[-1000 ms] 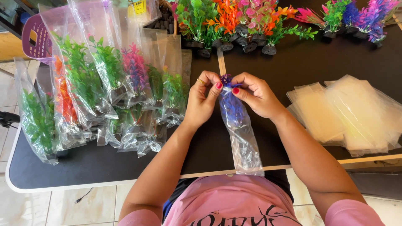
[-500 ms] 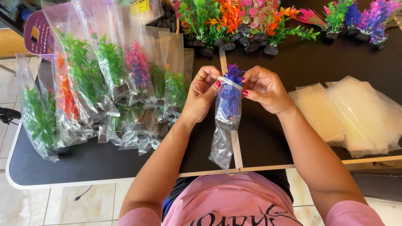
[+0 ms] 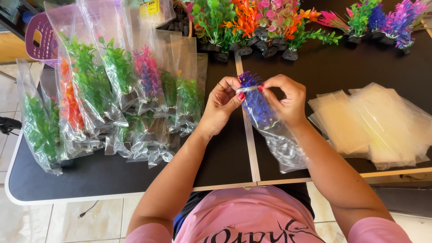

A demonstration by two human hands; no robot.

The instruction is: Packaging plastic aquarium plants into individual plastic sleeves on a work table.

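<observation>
My left hand [image 3: 222, 104] and my right hand [image 3: 284, 99] both pinch the open top of a clear plastic bag [image 3: 281, 144] held just above the black table [image 3: 225, 157]. A blue-purple plastic plant [image 3: 254, 99] sits inside the bag, its tip sticking out between my fingers. The bag hangs down and slants to the right, toward my body. The plant's base is hidden in the crinkled lower part of the bag.
Several bagged plastic plants [image 3: 108, 94] lie piled at the left. A row of loose green, orange, pink and purple plants [image 3: 270, 22] stands along the far edge. A stack of clear bags [image 3: 373, 123] lies at the right. A purple basket [image 3: 40, 38] sits far left.
The bag with the blue plant swung from slanting left to slanting right. Both hands stayed at its top, shifting slightly.
</observation>
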